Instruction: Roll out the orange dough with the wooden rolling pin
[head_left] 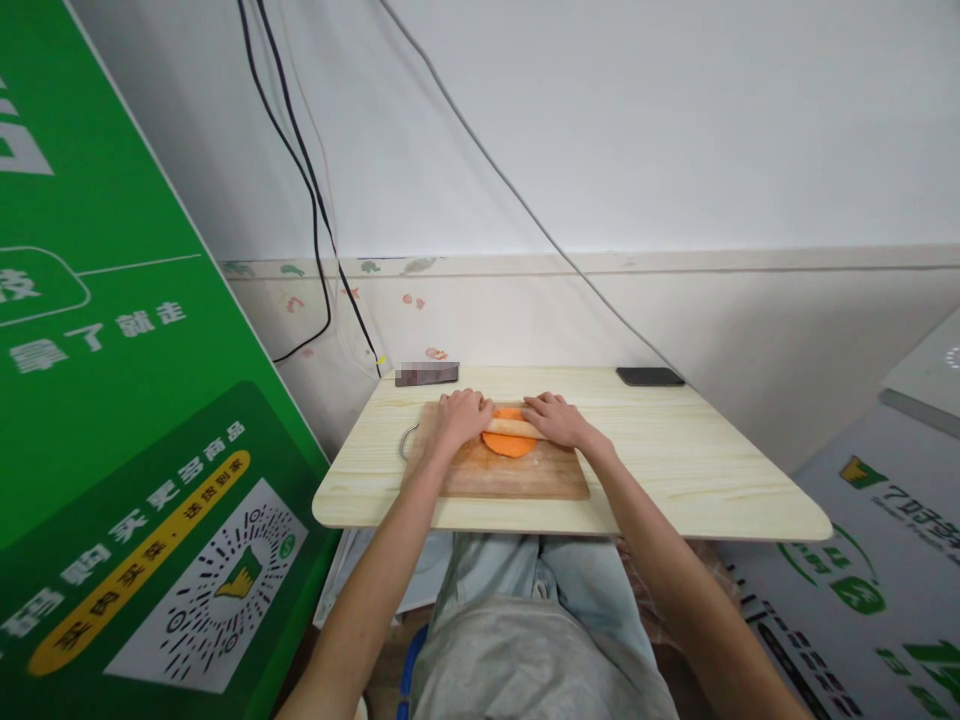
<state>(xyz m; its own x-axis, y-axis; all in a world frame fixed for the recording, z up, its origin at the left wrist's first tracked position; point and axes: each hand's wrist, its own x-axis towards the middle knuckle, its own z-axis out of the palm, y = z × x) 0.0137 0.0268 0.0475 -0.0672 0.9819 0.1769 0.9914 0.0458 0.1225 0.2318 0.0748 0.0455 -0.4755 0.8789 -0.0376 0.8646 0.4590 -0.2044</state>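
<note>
A flat orange round of dough (511, 444) lies on a wooden cutting board (517, 483). Across its middle rests a pale wooden rolling pin (514, 428), level from left to right. My left hand (463, 412) is closed over the pin's left end, and my right hand (557, 417) is closed over its right end. Both hands hide the ends of the pin. Part of the dough shows beyond the pin, and a larger part shows on the near side.
The board lies on a light wood-grain table (697, 470), with its metal handle (405, 442) at the left. Two dark phones, one at the back left (427, 375) and one at the back right (649, 377), lie near the wall. A green printed panel (150, 300) stands close on the left.
</note>
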